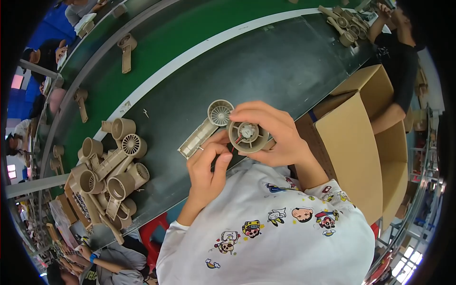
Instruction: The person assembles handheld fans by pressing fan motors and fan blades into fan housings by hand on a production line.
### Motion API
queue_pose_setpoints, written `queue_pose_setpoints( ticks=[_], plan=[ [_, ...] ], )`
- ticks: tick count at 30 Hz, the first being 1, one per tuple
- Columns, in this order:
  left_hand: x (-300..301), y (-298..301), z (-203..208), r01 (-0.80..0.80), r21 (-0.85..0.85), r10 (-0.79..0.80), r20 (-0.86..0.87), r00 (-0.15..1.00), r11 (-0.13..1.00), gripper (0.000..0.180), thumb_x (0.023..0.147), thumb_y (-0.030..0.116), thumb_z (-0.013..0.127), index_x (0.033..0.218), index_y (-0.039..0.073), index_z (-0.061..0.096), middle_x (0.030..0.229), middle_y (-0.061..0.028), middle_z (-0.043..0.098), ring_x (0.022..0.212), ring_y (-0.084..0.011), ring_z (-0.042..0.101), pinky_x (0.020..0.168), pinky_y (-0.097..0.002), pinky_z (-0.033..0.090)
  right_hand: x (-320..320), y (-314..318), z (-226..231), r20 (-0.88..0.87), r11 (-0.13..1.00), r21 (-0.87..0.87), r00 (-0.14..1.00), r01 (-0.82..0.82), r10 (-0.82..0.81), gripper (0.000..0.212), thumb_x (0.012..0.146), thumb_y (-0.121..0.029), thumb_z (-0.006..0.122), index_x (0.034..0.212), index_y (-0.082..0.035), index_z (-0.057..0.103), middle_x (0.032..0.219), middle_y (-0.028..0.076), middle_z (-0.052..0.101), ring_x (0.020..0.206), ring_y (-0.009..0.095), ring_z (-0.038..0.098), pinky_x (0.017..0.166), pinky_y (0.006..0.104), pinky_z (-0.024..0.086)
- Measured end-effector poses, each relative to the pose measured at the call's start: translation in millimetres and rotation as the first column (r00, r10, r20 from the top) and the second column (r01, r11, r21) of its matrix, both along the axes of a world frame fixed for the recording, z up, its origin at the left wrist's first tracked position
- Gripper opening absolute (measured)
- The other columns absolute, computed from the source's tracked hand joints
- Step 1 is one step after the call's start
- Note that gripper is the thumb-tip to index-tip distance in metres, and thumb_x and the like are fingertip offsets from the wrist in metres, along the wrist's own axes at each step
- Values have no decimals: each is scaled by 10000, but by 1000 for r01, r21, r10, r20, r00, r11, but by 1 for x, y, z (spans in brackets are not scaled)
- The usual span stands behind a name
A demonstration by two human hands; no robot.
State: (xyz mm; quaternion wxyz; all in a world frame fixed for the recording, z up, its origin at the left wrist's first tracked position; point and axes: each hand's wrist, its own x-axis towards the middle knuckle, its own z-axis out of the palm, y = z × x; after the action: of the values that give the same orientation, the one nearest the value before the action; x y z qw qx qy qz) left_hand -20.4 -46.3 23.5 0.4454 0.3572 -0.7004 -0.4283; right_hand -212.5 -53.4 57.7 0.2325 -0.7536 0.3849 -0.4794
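Observation:
My right hand (278, 135) is wrapped round a beige round housing (259, 142), its open end facing up. Inside it sits a pale hub (247, 130) with spokes, and a red wire (238, 139) shows at its left side. My left hand (209, 166) is close against the left of this housing, fingers curled beside the wire; what they pinch, if anything, is hidden. Just beyond both hands, a beige hair-dryer-shaped half shell (221, 114) lies on the dark table, with a round grille at one end and an open channel handle pointing down left.
Several beige housings (121, 185) are heaped at the left of the dark table (266, 61). A green conveyor belt (156, 42) carries single housings. More housings (346, 26) lie far right. An open cardboard box (351, 142) stands at my right. Co-workers sit around.

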Motion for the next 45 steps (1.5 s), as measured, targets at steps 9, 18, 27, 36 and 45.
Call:
queue_pose_setpoints(
  ticks=[9,18,27,36,45],
  plan=[
    [-4,5,-10,136,45,-129,-124,984,990,115,879,26,561,812,-62,591,1148,-214,636,699,-175,623,638,-282,504,-11,17,-7,-49,998,57,999,14,-12,532,622,-51,807,1110,-10,597,1113,177,606,949,278,638,794,321,517],
    [-6,1,8,186,286,-107,-269,957,940,200,859,7,585,688,-87,628,1024,-209,688,706,-162,641,619,-259,496,-21,19,-12,116,998,-59,993,1,6,421,624,-58,805,1013,-45,645,1108,181,601,866,276,649,709,334,534],
    [-6,8,-4,99,386,56,-369,928,917,286,837,192,681,753,-61,577,812,-202,662,717,-200,602,674,-318,477,-22,18,-17,217,994,-109,975,-25,48,277,682,-72,806,938,-79,701,1129,208,605,862,295,671,694,300,544],
    [-7,7,-8,183,412,17,-436,900,893,298,846,156,661,715,-95,572,828,-229,660,718,-249,633,704,-396,543,-26,20,-23,351,996,-56,933,-64,80,241,644,-66,818,858,-83,709,1133,210,607,910,316,667,737,330,542],
    [-12,8,-2,196,400,15,-467,884,895,313,810,162,676,684,-101,563,765,-237,656,663,-268,634,678,-372,535,-22,21,-25,252,964,-256,968,68,-1,250,624,-73,811,847,-89,698,1114,220,608,817,309,685,651,312,555]
  ],
)
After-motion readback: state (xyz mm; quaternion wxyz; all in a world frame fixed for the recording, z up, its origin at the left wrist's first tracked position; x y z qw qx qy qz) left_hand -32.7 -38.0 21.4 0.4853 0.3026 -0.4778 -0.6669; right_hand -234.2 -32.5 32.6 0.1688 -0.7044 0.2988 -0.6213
